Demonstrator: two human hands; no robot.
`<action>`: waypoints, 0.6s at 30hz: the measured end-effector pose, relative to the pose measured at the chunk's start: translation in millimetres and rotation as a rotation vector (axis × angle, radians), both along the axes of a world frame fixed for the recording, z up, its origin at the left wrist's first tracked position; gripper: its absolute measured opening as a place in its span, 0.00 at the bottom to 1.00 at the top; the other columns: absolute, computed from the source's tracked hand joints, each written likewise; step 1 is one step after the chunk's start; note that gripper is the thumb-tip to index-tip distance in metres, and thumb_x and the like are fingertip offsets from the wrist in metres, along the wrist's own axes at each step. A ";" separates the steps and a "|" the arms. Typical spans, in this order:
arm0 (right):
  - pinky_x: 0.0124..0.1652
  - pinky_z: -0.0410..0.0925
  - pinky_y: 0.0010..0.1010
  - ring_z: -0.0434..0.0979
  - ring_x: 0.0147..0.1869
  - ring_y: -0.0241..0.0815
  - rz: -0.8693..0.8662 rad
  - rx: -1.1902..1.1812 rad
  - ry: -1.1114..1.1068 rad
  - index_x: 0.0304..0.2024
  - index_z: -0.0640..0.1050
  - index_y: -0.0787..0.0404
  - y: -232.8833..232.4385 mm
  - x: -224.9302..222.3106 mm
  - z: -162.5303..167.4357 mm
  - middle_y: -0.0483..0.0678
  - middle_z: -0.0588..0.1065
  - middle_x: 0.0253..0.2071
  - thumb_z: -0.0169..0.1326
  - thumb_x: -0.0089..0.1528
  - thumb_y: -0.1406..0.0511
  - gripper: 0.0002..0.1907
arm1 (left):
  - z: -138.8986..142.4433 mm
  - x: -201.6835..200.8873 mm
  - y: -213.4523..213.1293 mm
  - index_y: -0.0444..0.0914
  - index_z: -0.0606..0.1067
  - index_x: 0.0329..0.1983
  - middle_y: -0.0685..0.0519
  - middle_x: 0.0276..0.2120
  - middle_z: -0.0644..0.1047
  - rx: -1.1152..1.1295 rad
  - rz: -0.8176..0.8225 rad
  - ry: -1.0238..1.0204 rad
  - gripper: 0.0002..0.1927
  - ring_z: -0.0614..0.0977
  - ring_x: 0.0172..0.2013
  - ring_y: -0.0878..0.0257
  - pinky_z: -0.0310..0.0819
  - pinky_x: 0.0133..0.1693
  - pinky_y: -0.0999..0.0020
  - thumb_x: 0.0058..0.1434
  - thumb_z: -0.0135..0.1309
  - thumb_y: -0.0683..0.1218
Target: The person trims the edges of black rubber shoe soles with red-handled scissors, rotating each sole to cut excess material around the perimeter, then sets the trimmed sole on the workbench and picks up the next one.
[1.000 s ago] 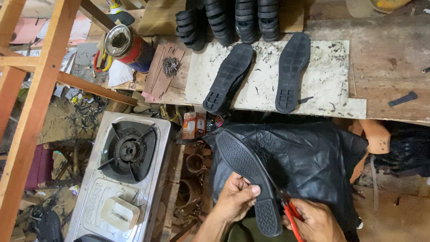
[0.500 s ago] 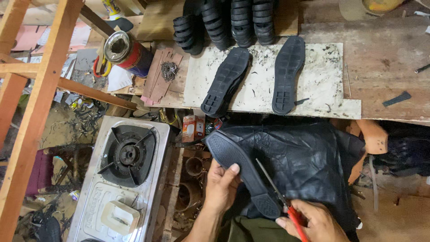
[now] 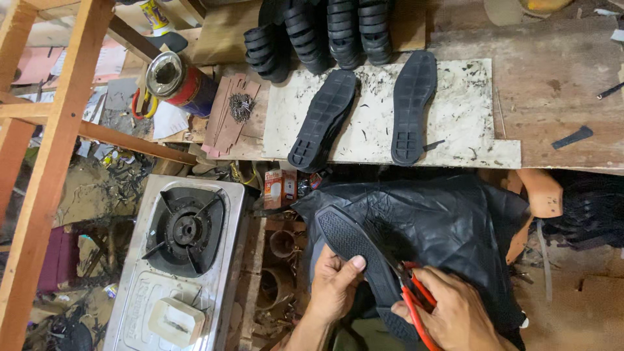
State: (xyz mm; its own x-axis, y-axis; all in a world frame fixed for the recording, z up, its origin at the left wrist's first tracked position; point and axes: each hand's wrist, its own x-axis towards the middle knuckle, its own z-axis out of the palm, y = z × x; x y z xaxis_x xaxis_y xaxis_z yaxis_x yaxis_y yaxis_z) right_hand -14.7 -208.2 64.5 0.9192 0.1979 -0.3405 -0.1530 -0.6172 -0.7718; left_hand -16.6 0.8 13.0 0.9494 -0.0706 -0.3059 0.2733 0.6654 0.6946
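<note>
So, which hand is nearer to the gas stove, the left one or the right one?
Left. The left hand grips the black sole just beside the gas stove; the right hand, holding red scissors, lies farther off, beyond the sole.

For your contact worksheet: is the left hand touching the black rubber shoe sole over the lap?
Touching: the head view shows the left hand gripping the black rubber shoe sole, thumb pressed on its tread.

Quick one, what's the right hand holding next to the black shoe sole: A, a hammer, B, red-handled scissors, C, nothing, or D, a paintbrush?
B: the right hand grips red-handled scissors with the blades against the edge of the black shoe sole, which the left hand steadies.
</note>
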 end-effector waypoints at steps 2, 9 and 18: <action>0.37 0.72 0.38 0.82 0.34 0.50 0.018 -0.011 -0.038 0.52 0.78 0.57 2.3 3.8 4.4 0.50 0.80 0.33 0.75 0.44 0.55 0.36 | -2.6 -1.8 1.1 0.34 0.68 0.62 0.48 0.51 0.79 0.013 -0.013 -0.020 0.23 0.82 0.46 0.60 0.78 0.46 0.64 0.64 0.56 0.37; 0.33 0.75 0.36 0.84 0.31 0.48 0.032 -0.025 -0.030 0.48 0.80 0.55 -7.2 -3.8 -10.7 0.48 0.82 0.30 0.77 0.41 0.53 0.35 | -7.8 -1.5 10.0 0.32 0.69 0.63 0.45 0.51 0.78 0.063 -0.077 -0.070 0.22 0.81 0.46 0.59 0.78 0.46 0.64 0.66 0.57 0.38; 0.31 0.77 0.29 0.87 0.30 0.39 0.025 0.149 0.002 0.50 0.82 0.57 -19.8 -16.7 -33.4 0.44 0.85 0.29 0.74 0.42 0.57 0.34 | 1.0 9.2 22.2 0.34 0.69 0.59 0.48 0.51 0.78 -0.058 -0.006 -0.045 0.18 0.81 0.50 0.58 0.80 0.50 0.59 0.67 0.54 0.41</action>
